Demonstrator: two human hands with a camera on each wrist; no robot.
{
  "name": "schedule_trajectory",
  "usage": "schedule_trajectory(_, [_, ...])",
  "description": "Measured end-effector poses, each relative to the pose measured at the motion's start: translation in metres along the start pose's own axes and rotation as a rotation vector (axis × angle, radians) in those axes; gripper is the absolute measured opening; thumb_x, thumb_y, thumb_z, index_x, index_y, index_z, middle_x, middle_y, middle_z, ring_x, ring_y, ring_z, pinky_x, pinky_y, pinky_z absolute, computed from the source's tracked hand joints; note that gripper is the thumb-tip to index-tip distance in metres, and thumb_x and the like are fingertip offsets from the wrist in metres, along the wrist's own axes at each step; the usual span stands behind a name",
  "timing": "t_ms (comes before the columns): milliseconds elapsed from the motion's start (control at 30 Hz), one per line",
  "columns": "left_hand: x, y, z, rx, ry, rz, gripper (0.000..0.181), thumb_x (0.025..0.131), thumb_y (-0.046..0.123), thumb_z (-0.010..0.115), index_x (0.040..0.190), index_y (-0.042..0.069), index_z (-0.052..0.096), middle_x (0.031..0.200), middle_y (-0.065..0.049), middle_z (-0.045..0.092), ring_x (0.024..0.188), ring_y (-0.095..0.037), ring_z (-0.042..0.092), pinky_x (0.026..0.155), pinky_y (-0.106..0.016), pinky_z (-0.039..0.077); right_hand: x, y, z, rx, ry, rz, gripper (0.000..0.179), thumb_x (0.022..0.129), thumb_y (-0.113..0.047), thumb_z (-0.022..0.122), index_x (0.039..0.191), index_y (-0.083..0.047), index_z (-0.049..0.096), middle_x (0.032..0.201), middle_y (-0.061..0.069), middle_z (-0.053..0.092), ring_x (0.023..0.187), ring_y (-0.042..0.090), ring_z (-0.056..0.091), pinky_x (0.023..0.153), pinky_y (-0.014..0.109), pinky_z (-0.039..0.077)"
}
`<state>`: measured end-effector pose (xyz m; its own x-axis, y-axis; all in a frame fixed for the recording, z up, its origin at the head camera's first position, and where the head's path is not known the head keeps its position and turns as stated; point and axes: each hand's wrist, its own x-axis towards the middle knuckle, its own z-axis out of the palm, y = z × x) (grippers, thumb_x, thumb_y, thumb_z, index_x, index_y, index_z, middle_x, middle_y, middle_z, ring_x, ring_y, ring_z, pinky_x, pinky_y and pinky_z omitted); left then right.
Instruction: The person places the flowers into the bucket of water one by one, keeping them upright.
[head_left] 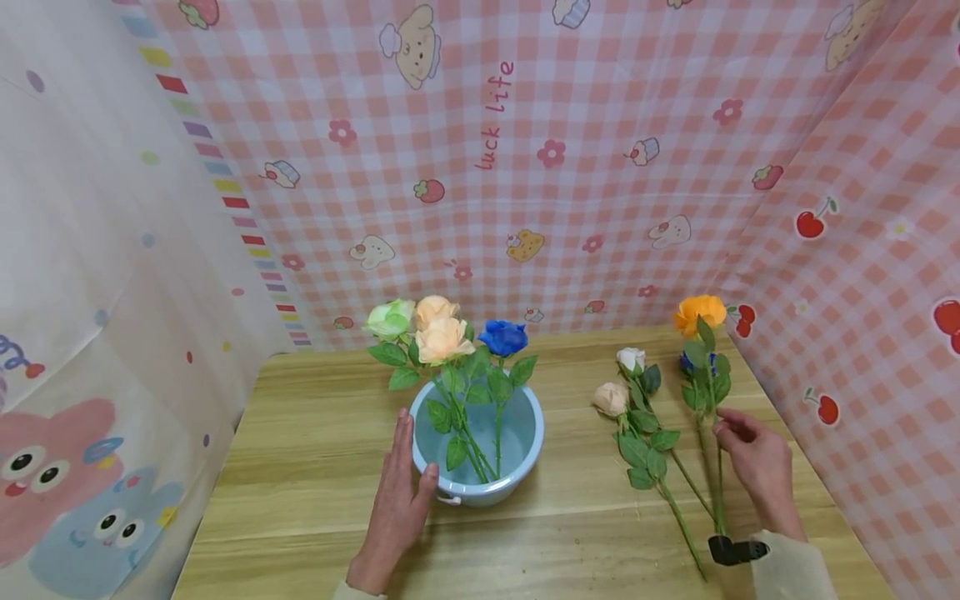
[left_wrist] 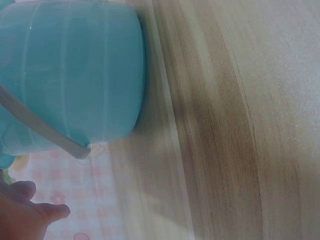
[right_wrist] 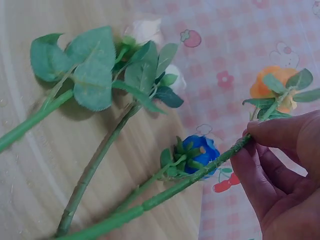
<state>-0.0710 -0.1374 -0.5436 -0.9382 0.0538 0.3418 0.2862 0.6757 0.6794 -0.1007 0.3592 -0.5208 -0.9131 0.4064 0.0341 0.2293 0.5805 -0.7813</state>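
Observation:
My right hand (head_left: pixel 756 467) pinches the green stem of an orange artificial flower (head_left: pixel 700 316) between thumb and fingers; the right wrist view shows the stem (right_wrist: pixel 200 172) slanting across. Beneath it lies a blue rose (right_wrist: pixel 204 152) on the table. Left of these lie a white rose (head_left: pixel 631 359) and a pale peach rose (head_left: pixel 611 399), stems toward me. My left hand (head_left: pixel 397 492) rests with straight fingers at the left rim of a light blue bucket (head_left: pixel 534 454). Inside the bucket stand a green rose (head_left: pixel 390 318), peach roses (head_left: pixel 442 339) and a blue rose (head_left: pixel 503 337).
The wooden table (head_left: pixel 300 467) meets a pink checked cloth (head_left: pixel 480 208) at the back and another along the right. A white printed curtain (head_left: pixel 112 250) hangs at the left. The bucket's handle (left_wrist: pixel 45 127) hangs down its side.

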Motion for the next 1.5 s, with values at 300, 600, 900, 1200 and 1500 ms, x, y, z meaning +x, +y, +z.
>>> schedule_trajectory(300, [0.0,0.0,0.0,0.001,0.015,0.012,0.075,0.105,0.025,0.054,0.167,0.008,0.015,0.174,-0.008,0.013,0.155,-0.034,0.022,0.121,-0.062,0.023,0.0,-0.017,-0.002,0.114,0.015,0.001,0.04,0.101,-0.022,0.067,0.134,0.0,0.067,0.091,-0.022,0.067,0.079,-0.013,0.057,0.064,0.012,0.051])
schedule_trajectory(600, [-0.001,0.0,-0.001,0.004,0.022,0.02,0.077,0.103,0.02,0.056,0.167,0.008,0.015,0.173,-0.01,0.014,0.154,-0.039,0.024,0.119,-0.066,0.024,-0.001,-0.037,0.003,0.288,0.033,0.008,0.04,0.101,-0.016,0.068,0.134,0.006,0.064,0.09,-0.026,0.063,0.081,-0.012,0.063,0.07,0.009,0.054])
schedule_trajectory(900, [-0.001,0.0,-0.001,0.001,-0.001,0.004,0.077,0.104,0.023,0.054,0.167,0.011,0.012,0.174,-0.008,0.011,0.155,-0.038,0.023,0.12,-0.067,0.022,-0.004,-0.057,0.01,0.374,0.058,0.005,0.04,0.099,-0.013,0.07,0.134,0.004,0.065,0.092,-0.024,0.065,0.082,-0.008,0.064,0.071,0.009,0.055])
schedule_trajectory(1200, [-0.001,0.001,-0.002,0.002,0.001,-0.003,0.077,0.104,0.02,0.055,0.167,0.011,0.012,0.173,-0.011,0.013,0.154,-0.039,0.023,0.12,-0.067,0.022,-0.008,-0.083,0.016,0.545,0.122,-0.011,0.031,0.094,-0.001,0.073,0.124,0.004,0.071,0.088,-0.015,0.071,0.078,-0.001,0.067,0.069,0.011,0.057])
schedule_trajectory(1500, [0.0,-0.001,0.0,0.004,0.006,0.013,0.079,0.103,0.019,0.056,0.168,0.012,0.011,0.174,-0.01,0.012,0.155,-0.037,0.023,0.12,-0.065,0.022,-0.017,-0.11,0.019,0.678,0.126,-0.08,0.03,0.092,0.004,0.073,0.121,0.009,0.07,0.089,-0.006,0.073,0.08,0.005,0.07,0.07,0.015,0.059])
